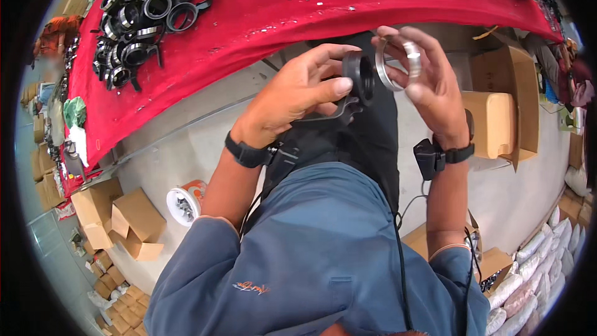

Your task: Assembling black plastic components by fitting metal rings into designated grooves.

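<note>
My left hand [305, 87] is closed around a black plastic ring [351, 68], thumb on its near side; a curved black arm with a notched end hangs below the ring. Facing it, a shiny silver metal ring [412, 59] is pinched between the thumb and fingers of my right hand [432, 81]. A small gap separates the two rings, and both are held upright in front of my lap, just short of the table edge. Black straps with small devices circle both wrists.
A red-covered table [273, 0] lies ahead, with a heap of black and silver rings [134, 18] at its left. Cardboard boxes [137, 221] and a white bucket of metal pieces [181, 206] stand on the floor at left. A large carton [525, 99] stands at right, near stacked white sacks [522, 292].
</note>
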Tool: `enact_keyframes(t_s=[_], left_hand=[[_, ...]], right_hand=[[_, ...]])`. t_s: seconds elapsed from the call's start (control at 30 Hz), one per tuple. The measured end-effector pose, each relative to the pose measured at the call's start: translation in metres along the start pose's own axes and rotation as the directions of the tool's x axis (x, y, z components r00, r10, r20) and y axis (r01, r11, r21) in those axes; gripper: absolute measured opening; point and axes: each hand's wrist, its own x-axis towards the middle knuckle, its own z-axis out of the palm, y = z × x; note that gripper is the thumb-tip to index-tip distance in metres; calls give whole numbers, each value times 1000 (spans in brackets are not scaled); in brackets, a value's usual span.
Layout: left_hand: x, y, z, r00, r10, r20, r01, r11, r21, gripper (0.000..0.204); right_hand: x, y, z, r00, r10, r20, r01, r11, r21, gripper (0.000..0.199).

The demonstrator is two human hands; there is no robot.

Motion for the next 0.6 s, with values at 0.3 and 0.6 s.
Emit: enact_keyframes(t_s=[0.3,0.6], left_hand=[[-12,1,8,997,74,14,-73,993,-92,87],[-13,-6,19,999,32,-26,-34,997,-66,84]], right_hand=[[-20,44,-18,998,35,-47,16,606,795,76],[-32,46,-24,976,202,-82,1,374,927,61]])
